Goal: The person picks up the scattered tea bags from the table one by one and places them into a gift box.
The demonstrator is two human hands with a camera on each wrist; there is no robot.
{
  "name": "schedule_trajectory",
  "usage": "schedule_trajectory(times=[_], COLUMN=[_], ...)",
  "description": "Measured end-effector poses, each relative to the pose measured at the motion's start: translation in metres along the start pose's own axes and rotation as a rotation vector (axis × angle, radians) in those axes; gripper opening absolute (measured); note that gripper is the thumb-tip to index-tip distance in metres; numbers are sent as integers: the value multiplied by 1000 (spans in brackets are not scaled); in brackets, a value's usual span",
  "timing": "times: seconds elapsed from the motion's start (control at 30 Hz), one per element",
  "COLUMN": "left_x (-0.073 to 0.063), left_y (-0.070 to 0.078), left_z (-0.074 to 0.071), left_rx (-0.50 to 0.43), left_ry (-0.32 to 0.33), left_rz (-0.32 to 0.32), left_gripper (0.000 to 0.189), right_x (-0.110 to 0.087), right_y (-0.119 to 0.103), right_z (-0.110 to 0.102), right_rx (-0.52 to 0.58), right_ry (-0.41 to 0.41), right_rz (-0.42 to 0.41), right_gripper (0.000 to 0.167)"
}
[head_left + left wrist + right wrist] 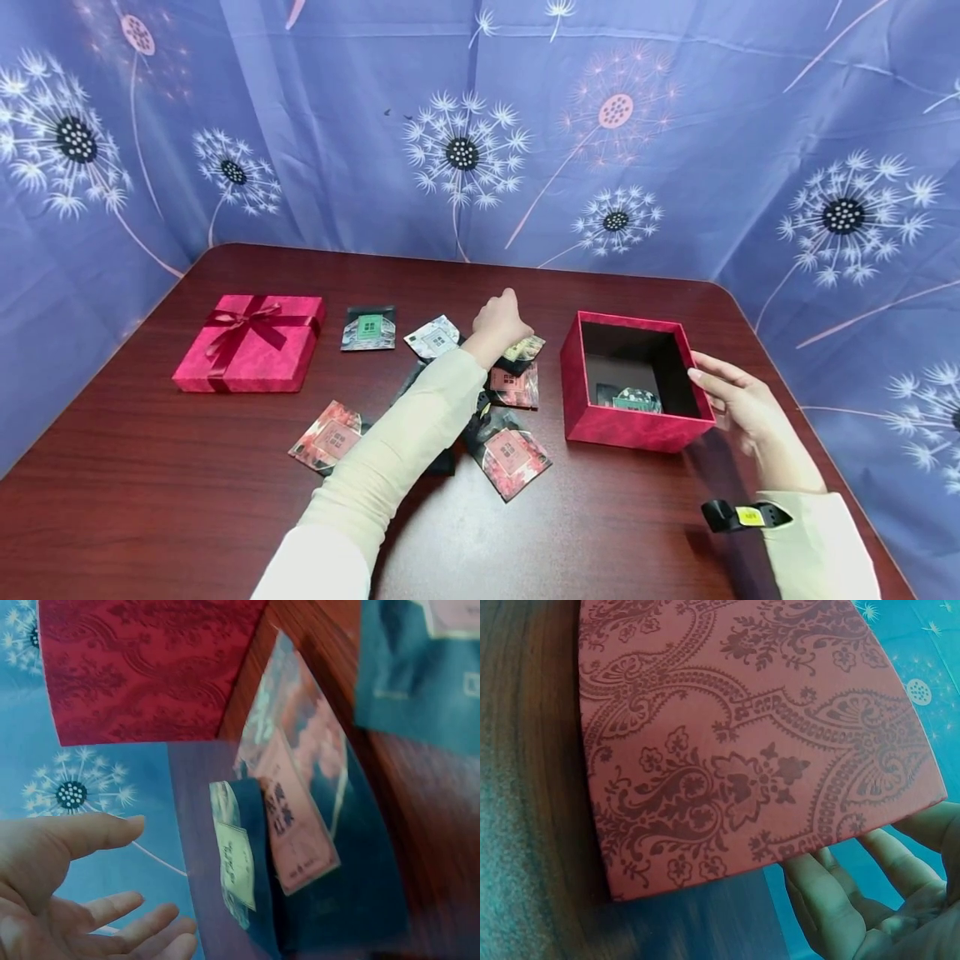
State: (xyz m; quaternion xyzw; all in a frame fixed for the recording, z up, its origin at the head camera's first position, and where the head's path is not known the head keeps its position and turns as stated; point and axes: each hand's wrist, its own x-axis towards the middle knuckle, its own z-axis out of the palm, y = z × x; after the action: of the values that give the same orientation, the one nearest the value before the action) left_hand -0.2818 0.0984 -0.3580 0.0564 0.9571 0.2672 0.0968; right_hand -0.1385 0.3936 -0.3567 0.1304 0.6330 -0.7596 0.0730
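Note:
My left hand reaches over a packet with a yellow-green label. Up close in the left wrist view, thumb and fingers are spread, with a gap to that packet, which overlaps a pink-labelled packet. At the right, a lidless red box stands with its dark inside showing. My right hand holds the box's right side, thumb on the rim and fingers along the outer wall. In the right wrist view the fingertips pass behind the edge of the patterned box. A green-labelled packet lies inside the box.
A red lid with a ribbon bow sits at the table's left. Near it lies a green-labelled packet. A white-labelled packet and pink-labelled packets are spread across the middle, partly under my left forearm. A patterned curtain hangs behind.

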Motion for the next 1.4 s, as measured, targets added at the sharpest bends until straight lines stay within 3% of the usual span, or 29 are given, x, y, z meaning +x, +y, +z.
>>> schedule_trajectory(times=[0.27, 0.63, 1.07, 1.4], left_x=[0, -1, -2, 4], left_y=[-6, -17, -14, -13], left_z=[0, 6, 21, 26], left_rx=[74, 47, 113, 160], left_ry=[-58, -109, -50, -38], left_rz=[-66, -100, -139, -186], left_gripper=[57, 57, 70, 74], right_x=[0, 1, 0, 2], right_y=[1, 2, 2, 3], right_z=[-1, 0, -5, -4], right_rx=[14, -13, -49, -12], right_ry=[-18, -16, 2, -36], right_rz=[-15, -23, -3, -30], right_gripper=[28, 28, 30, 31])
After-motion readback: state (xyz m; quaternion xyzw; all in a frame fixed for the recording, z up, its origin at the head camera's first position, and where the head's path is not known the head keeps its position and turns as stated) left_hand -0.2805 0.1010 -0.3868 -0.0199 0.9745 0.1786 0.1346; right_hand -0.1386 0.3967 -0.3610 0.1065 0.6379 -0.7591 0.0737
